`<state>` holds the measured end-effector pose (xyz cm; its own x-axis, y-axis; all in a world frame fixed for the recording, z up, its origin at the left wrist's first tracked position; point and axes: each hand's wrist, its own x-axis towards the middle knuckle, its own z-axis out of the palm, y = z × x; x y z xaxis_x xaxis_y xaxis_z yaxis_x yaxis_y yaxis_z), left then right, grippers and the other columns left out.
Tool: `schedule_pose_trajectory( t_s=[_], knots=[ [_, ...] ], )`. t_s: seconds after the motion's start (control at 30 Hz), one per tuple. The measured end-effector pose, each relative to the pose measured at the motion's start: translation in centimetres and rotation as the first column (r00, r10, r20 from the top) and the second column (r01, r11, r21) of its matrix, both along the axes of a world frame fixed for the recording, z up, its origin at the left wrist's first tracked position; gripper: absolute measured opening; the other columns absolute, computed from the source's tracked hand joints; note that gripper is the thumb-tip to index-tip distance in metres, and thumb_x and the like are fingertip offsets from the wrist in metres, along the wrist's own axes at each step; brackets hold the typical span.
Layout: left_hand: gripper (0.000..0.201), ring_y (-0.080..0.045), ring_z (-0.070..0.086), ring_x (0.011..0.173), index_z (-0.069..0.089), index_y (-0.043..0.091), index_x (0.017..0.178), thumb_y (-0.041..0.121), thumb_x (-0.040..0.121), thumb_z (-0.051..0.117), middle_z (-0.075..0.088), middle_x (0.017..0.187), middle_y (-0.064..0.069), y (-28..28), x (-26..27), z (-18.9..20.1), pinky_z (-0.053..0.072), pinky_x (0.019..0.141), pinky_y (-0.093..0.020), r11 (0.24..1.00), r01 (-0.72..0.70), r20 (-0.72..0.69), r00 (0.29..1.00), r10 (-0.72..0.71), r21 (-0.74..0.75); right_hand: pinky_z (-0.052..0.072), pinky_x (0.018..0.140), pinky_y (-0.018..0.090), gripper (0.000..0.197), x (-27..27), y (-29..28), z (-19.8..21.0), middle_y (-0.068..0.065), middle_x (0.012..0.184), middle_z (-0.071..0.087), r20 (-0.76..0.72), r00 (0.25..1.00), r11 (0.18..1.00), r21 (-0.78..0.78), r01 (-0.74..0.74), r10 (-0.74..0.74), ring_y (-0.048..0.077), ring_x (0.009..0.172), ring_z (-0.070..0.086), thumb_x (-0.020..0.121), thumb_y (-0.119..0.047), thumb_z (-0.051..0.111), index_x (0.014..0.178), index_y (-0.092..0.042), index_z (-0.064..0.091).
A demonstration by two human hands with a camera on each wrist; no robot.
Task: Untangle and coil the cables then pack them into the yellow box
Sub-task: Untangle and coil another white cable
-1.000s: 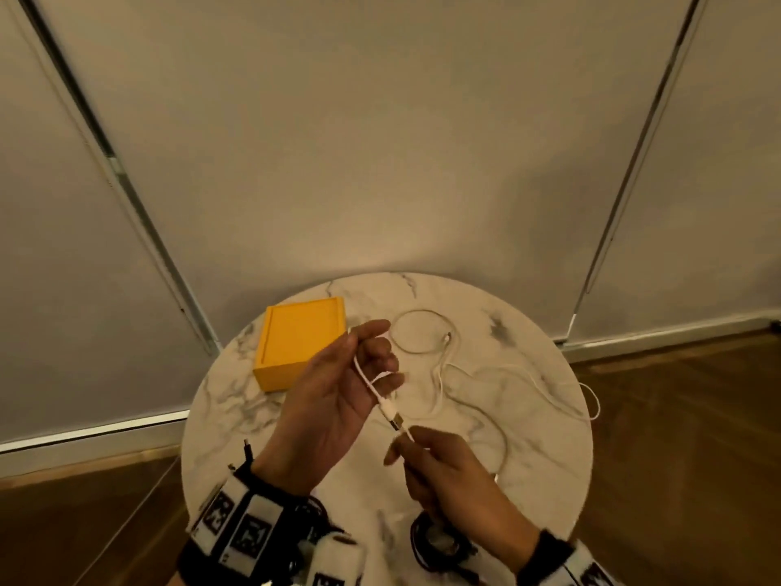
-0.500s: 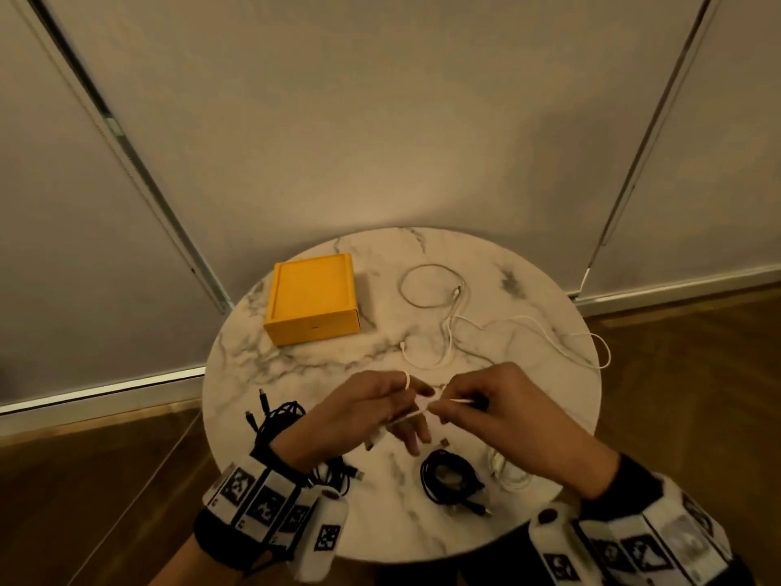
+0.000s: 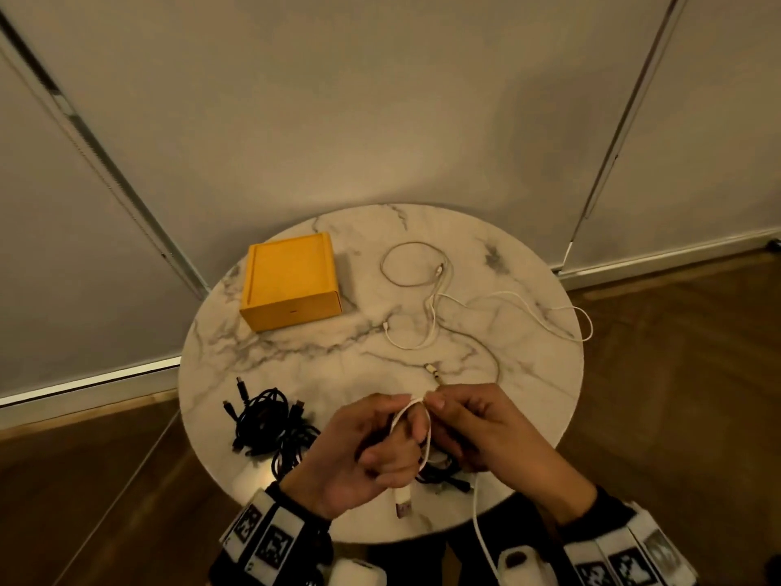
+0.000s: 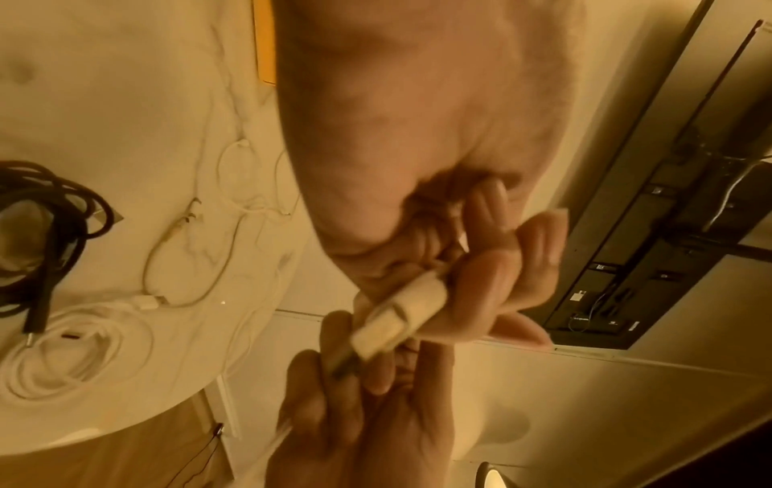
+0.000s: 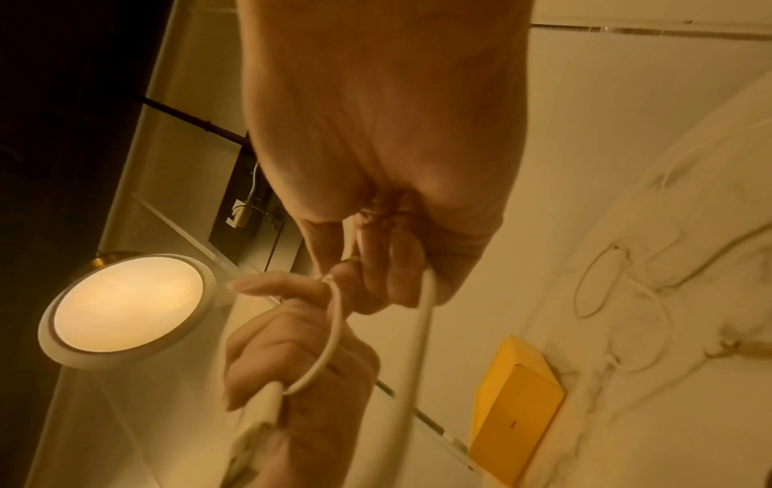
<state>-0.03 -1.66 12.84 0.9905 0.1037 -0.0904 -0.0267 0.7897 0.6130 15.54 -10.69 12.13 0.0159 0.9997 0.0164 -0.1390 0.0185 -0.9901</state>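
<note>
The thin white charging cable point(image 3: 424, 433), stretched straight between the hands a moment ago, now curves in a first loop, so coiling has begun. Its plug point(image 3: 402, 504) points near, loop upright. Left hand point(image 3: 359, 454) grips the plug end; right hand point(image 3: 477, 429) pinches the loop's top, near of the closed yellow box point(image 3: 291, 285).

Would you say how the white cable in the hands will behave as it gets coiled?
Probably floppy: the white cable bends in a tight loop between the left hand and right hand. Its plug dangles, so that end may swing. It looks smooth, perhaps slippery.
</note>
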Motion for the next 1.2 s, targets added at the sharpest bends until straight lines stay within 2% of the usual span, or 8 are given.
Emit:
schedule_pose_trajectory(
  t_s=[0.27, 0.4, 0.5, 0.67, 0.83, 0.93, 1.03, 1.2],
  knots=[
    [0.031, -0.020, 0.059, 0.067, 0.034, -0.013, 0.125, 0.008, 0.103, 0.029, 0.059, 0.077, -0.015, -0.4, 0.2, -1.2, 0.051, 0.075, -0.036, 0.946, -0.282, 0.187, 0.932, 0.310, -0.162, 0.023, 0.040, 0.020, 0.031, -1.6, 0.7, -1.2, 0.009, 0.052, 0.042, -0.044, 0.988, 0.987, -0.060, 0.147, -0.149, 0.013, 0.040, 0.029, 0.095, -0.032, 0.056, 0.083, -0.005, 0.062],
    [0.046, -0.013, 0.057, 0.063, 0.060, -0.009, 0.119, 0.019, 0.084, 0.069, 0.061, 0.075, -0.007, 0.6, 1.1, -0.5, 0.053, 0.069, -0.028, 0.830, -0.558, 0.096, 0.824, 0.558, -0.030, 0.027, 0.037, 0.021, 0.022, -3.6, -0.7, -3.0, 0.004, 0.046, 0.048, 0.093, 0.984, 0.982, -0.094, 0.163, -0.154, 0.012, 0.032, 0.034, 0.101, -0.016, 0.046, 0.087, -0.021, 0.062],
    [0.037, -0.015, 0.060, 0.067, 0.063, -0.008, 0.115, 0.017, 0.088, 0.063, 0.064, 0.079, -0.009, 1.0, 1.4, -0.3, 0.053, 0.070, -0.027, 0.758, -0.639, 0.075, 0.769, 0.635, 0.127, 0.027, 0.036, 0.018, 0.017, -5.0, -2.1, -3.5, 0.000, 0.040, 0.044, 0.127, 0.992, 0.984, -0.170, 0.049, -0.027, 0.006, 0.029, 0.034, 0.102, -0.011, 0.043, 0.103, -0.012, 0.059],
    [0.028, -0.025, 0.070, 0.079, 0.059, 0.003, 0.117, 0.012, 0.099, 0.038, 0.073, 0.087, -0.013, 0.2, 0.7, -2.0, 0.051, 0.073, -0.022, 0.439, -0.464, 0.060, 0.738, 0.673, 0.769, 0.046, 0.066, 0.023, 0.020, -4.5, -2.5, -4.0, -0.020, 0.068, 0.058, 0.540, 0.837, 0.994, -0.110, -0.030, 0.085, -0.001, 0.071, 0.058, 0.098, -0.035, 0.049, 0.103, -0.025, 0.066],
    [0.026, -0.011, 0.067, 0.070, 0.060, 0.011, 0.094, 0.029, 0.101, 0.043, 0.070, 0.076, 0.000, -0.3, -1.3, -3.7, 0.051, 0.068, -0.027, 0.193, -0.104, -0.015, 0.847, 0.532, 0.976, 0.049, 0.076, 0.036, 0.060, -2.5, -2.3, -3.7, -0.001, 0.094, 0.065, 0.738, 0.672, 0.996, -0.015, -0.085, 0.068, 0.015, 0.088, 0.061, 0.086, -0.075, 0.025, 0.097, -0.029, 0.061],
    [0.040, -0.009, 0.055, 0.051, 0.055, 0.008, 0.074, 0.033, 0.102, 0.041, 0.061, 0.056, -0.001, -0.9, -2.0, -4.0, 0.045, 0.059, -0.026, 0.255, -0.003, -0.112, 0.893, 0.436, 0.967, 0.048, 0.068, 0.025, 0.031, -0.1, -1.6, -3.5, -0.012, 0.081, 0.062, 0.750, 0.658, 0.990, 0.135, -0.043, -0.074, 0.001, 0.075, 0.059, 0.091, -0.052, 0.047, 0.086, -0.027, 0.066],
    [0.039, -0.010, 0.044, 0.042, 0.064, 0.008, 0.073, 0.034, 0.098, 0.049, 0.052, 0.047, 0.000, -1.4, -2.3, -4.1, 0.036, 0.052, -0.020, 0.534, -0.045, -0.201, 0.897, 0.393, 0.844, 0.047, 0.067, 0.022, 0.019, 0.3, -1.0, -3.1, -0.014, 0.081, 0.056, 0.753, 0.647, 0.979, 0.194, -0.053, -0.114, -0.001, 0.074, 0.057, 0.089, -0.044, 0.056, 0.085, -0.028, 0.067],
    [0.020, -0.008, 0.034, 0.033, 0.068, 0.004, 0.070, 0.020, 0.078, 0.059, 0.051, 0.046, -0.005, -0.9, -2.2, -4.0, 0.036, 0.044, -0.018, 0.865, -0.197, -0.133, 0.949, 0.287, 0.461, 0.055, 0.073, 0.031, 0.025, -0.9, -0.9, -2.8, -0.010, 0.098, 0.064, 0.490, 0.872, 0.995, 0.091, -0.052, 0.001, 0.015, 0.082, 0.067, 0.093, -0.044, 0.056, 0.111, -0.028, 0.064]
  ],
)
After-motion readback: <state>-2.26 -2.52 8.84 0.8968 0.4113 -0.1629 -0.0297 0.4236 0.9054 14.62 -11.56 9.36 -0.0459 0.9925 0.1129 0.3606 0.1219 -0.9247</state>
